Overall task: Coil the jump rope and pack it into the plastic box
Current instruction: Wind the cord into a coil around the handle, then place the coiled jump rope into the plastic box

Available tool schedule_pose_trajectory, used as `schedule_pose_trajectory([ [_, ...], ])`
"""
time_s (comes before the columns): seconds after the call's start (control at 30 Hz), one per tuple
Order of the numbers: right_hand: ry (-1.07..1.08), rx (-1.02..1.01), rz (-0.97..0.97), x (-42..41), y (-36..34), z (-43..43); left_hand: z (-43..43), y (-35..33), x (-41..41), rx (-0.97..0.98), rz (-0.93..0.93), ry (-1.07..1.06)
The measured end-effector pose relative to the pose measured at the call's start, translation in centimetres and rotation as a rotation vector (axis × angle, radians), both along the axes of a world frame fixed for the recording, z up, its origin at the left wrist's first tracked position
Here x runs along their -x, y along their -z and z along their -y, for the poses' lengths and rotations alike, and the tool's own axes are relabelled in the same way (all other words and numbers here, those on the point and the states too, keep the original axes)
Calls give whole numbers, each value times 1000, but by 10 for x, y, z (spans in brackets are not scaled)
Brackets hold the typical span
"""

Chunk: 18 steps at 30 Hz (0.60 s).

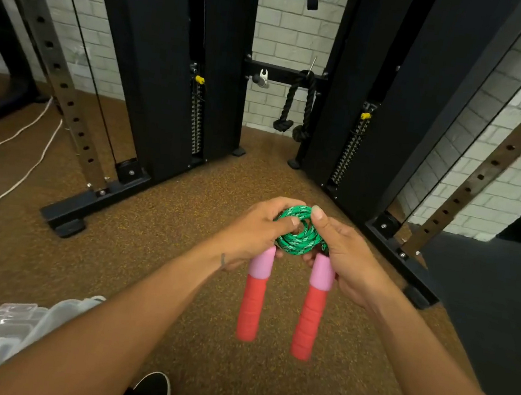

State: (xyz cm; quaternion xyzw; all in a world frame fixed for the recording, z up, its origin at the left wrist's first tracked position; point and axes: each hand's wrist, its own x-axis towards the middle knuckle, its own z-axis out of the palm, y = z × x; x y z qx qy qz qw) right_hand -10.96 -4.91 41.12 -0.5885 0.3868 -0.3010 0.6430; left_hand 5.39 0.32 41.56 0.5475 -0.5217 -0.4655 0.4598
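Note:
The jump rope's green braided cord (pixel 297 234) is wound into a small tight coil held in front of me. My left hand (pixel 255 229) grips the coil's left side, thumb in the middle. My right hand (pixel 343 255) pinches its right side, thumb on top. Two handles, pink above and red below, hang down side by side: the left handle (pixel 252 297) and the right handle (pixel 313 310). The clear plastic box (pixel 0 330) lies at the lower left, partly hidden behind my left forearm.
A black cable machine (pixel 170 67) with two weight stacks stands ahead on speckled brown flooring. A black rope attachment (pixel 295 110) hangs between the columns. White cords (pixel 14 150) trail across the floor at left. A dark mat (pixel 484 304) lies at right. My shoes (pixel 153 389) show below.

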Motion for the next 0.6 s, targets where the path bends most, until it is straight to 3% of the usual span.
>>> schedule_pose_trajectory([
  [0.07,40,-40,73,-14,0,-3,-2,-3,-5,-12,64,-6],
  [0.23,34,-33,125,-52,-10,-7,-13,-25,-38,27,457,18],
  [0.37,-60,-36,172,-89,-10,-18,-29,-29,-68,54,660,-131],
  [0.6,-254,13,5,-143,30,-36,-66,13,-112,-36,754,-214],
])
